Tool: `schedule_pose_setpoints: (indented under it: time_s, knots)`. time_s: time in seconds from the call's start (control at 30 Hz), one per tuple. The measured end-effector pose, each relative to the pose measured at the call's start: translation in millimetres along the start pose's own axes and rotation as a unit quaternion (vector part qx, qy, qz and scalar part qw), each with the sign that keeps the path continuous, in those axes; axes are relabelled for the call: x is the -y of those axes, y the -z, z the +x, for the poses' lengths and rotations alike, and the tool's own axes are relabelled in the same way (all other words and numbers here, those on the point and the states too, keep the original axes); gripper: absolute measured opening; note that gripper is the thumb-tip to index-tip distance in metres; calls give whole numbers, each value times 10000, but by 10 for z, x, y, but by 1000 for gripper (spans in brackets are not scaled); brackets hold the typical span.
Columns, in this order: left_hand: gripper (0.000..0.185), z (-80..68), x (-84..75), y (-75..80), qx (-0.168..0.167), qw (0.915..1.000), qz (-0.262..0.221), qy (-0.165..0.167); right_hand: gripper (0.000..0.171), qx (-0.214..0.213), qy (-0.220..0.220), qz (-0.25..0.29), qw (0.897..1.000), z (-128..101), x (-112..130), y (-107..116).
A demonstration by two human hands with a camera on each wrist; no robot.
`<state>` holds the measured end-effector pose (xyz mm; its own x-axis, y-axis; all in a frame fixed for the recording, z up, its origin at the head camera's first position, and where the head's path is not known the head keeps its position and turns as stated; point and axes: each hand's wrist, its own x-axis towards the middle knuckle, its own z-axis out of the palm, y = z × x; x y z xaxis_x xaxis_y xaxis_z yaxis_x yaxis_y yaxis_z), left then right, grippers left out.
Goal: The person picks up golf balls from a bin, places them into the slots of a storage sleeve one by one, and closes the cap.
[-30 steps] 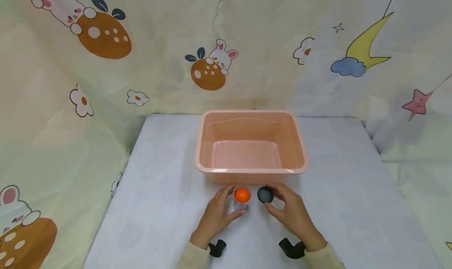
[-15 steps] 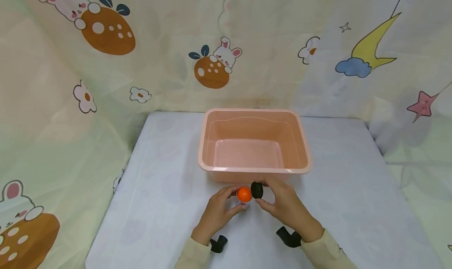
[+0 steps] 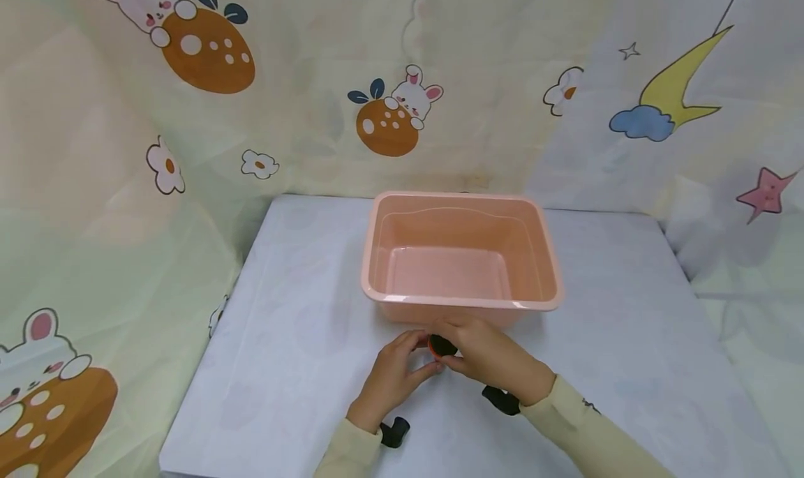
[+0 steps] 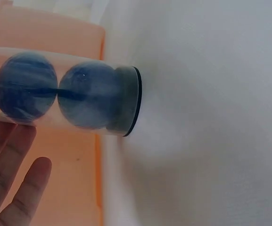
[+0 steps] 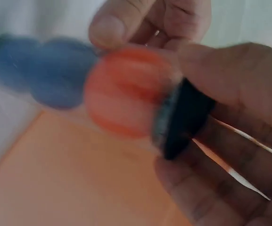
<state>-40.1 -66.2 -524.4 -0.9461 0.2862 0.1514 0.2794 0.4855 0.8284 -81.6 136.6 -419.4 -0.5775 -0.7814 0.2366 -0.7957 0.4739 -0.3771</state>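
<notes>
Here: clear tube (image 4: 65, 96) upright near the table's (image 3: 301, 338) front edge, before the empty pink tub (image 3: 461, 255). Inside: two blue balls, one orange. Left hand (image 3: 396, 373) clasps tube; right hand (image 3: 486, 356) pinches black cap (image 5: 185, 117) onto its top.

One basin (image 3: 461, 296), one tube (image 4: 65, 96), two blue balls (image 4: 86, 101), one orange ball (image 5: 124, 96), one cap (image 5: 185, 117)

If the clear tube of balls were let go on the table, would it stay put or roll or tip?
The tube is round, slim and tall, so it probably tips easily upright and would likely roll on its side. The balls fill its width, so they should barely shift. It looks like light plastic. The black cap seems only partly seated.
</notes>
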Motion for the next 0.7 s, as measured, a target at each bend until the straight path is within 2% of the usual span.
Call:
schedule_pose_setpoints:
  time_s: [0.23,0.33,0.43,0.53,0.6,0.63,0.7]
  knots:
    - [45,12,-13,7,-49,10000,-10,-57,29,635,-11,-515,9966,186,86,107]
    - [45,23,-22,10,-45,10000,9,-56,28,751,-73,-663,9949,215,112,118]
    - [48,31,-31,11,20,10000,60,3,30,656,-177,-497,9965,178,81,90]
    - [63,12,-45,17,99,9997,205,34,44,177,-244,-137,9995,55,9,20]
    - [75,-23,-58,29,-8,9993,351,-125,57,-402,-236,122,9988,-74,-36,-63]
    - [81,-43,-61,37,-139,9982,488,-319,60,-757,-190,211,9967,-143,-52,-113]
    - [82,-74,-52,53,-541,9907,742,-1004,49,-1551,-30,346,9873,-275,-74,-237]
